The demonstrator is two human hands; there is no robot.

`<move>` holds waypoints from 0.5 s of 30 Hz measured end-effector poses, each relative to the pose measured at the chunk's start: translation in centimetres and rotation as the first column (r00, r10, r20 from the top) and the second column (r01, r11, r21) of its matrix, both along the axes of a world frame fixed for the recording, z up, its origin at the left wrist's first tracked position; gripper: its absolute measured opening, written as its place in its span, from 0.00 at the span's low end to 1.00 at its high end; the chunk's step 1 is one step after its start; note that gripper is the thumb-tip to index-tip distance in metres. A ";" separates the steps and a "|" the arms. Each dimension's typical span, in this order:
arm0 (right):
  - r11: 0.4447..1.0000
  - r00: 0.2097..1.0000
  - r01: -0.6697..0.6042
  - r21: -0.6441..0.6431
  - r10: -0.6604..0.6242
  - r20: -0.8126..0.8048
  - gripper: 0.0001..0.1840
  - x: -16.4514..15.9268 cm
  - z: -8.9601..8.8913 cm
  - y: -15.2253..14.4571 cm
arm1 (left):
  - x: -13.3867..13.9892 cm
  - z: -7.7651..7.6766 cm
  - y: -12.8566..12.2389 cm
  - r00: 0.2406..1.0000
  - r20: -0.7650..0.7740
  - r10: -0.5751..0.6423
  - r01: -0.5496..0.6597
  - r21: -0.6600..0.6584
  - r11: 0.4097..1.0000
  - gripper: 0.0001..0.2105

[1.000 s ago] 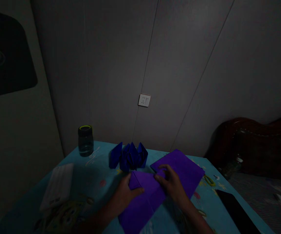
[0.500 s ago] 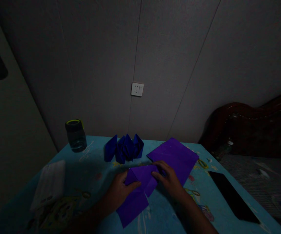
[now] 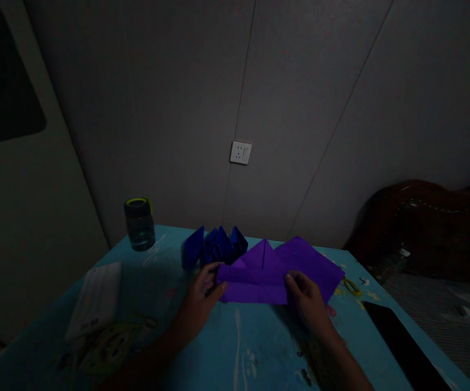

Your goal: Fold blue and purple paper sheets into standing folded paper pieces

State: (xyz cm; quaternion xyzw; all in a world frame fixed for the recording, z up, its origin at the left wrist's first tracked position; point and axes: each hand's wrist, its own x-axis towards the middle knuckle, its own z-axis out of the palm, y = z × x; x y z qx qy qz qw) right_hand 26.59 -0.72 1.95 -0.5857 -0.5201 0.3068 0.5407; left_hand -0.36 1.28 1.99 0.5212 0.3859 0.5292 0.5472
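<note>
A folded sheet of purple paper (image 3: pixel 255 283) is held up between my two hands, with a pointed triangle at its top and a wide band along its lower edge. My left hand (image 3: pixel 202 290) pinches its left end, thumb in front. At the right end my right hand (image 3: pixel 305 290) grips it with thumb and fingers. Behind it to the right lies a flat purple sheet (image 3: pixel 310 263) on the table. Several dark blue folded paper shapes (image 3: pixel 214 247) stand in a row behind the left end of the held paper.
The blue patterned tablecloth (image 3: pixel 227 347) covers the table. A dark bottle (image 3: pixel 139 225) stands at the back left, with a white packet (image 3: pixel 96 298) in front. To the right are scissors with yellow-green handles (image 3: pixel 352 287) and a black flat object (image 3: pixel 401 342). A wall socket (image 3: pixel 241 152) is behind.
The held paper has turned and been raised; its peak now points up and its band faces me. Both hands have shifted to its ends. The view has swung slightly left.
</note>
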 end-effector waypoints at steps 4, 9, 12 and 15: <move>0.998 0.988 -0.056 -0.027 0.052 -0.142 0.24 -1.0 -0.6 0.0 | -0.1 -0.2 0.2 0.987 0.052 0.149 -0.150 0.020 0.988 0.27; 0.999 0.931 -0.050 0.014 0.052 -0.362 0.24 -2.2 -1.2 -0.1 | -0.5 -0.9 0.3 0.963 -0.014 0.268 -0.263 0.151 0.953 0.18; 0.997 0.921 -0.042 0.064 0.064 -0.384 0.21 -2.4 -1.4 -0.2 | -0.6 -0.8 0.5 0.961 -0.097 0.260 -0.245 0.145 0.959 0.17; 0.997 0.944 -0.026 0.076 0.049 -0.326 0.20 -2.4 -1.3 -0.5 | -0.7 -0.4 0.7 0.956 -0.171 0.240 -0.220 0.127 0.967 0.20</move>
